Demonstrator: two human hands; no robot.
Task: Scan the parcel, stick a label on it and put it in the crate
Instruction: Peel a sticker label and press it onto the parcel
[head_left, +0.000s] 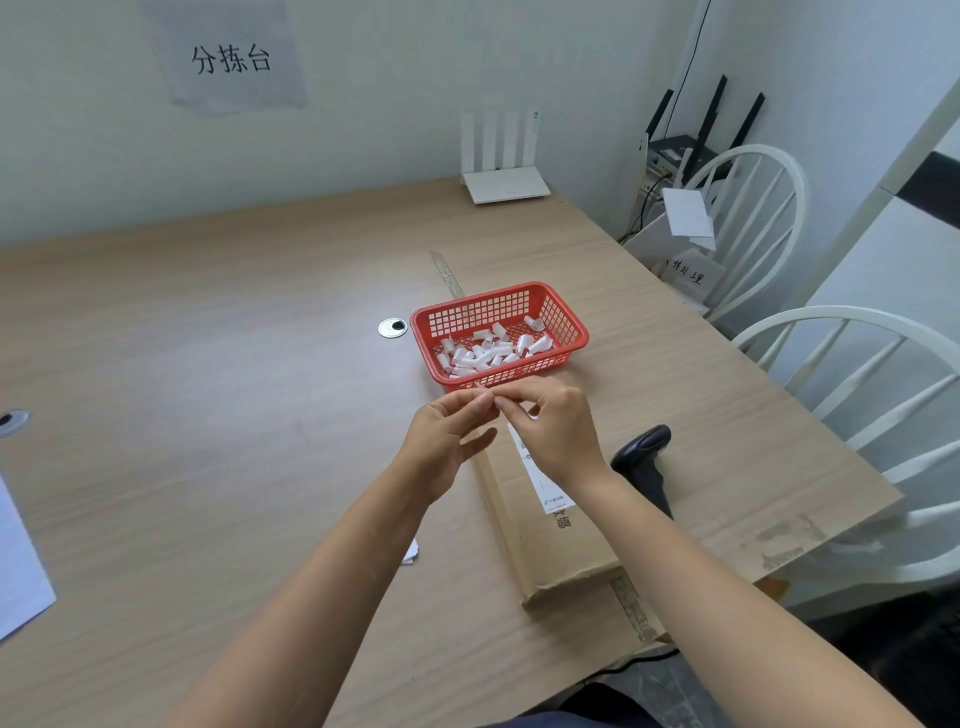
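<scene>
A long flat cardboard parcel (558, 540) lies on the wooden table, running from under my hands toward me, with a white shipping slip on its top. Above its far end my left hand (449, 434) and my right hand (553, 428) meet, fingertips pinched together on a small thin label (494, 401) that is mostly hidden. A black handheld scanner (644, 462) lies on the table just right of the parcel. No crate is in view.
A red plastic basket (571, 317) holding several small white label pieces stands just beyond my hands. A white router (504, 187) sits at the table's far edge. Two white chairs (852, 374) stand at the right. A paper sheet (21, 566) lies at the left edge.
</scene>
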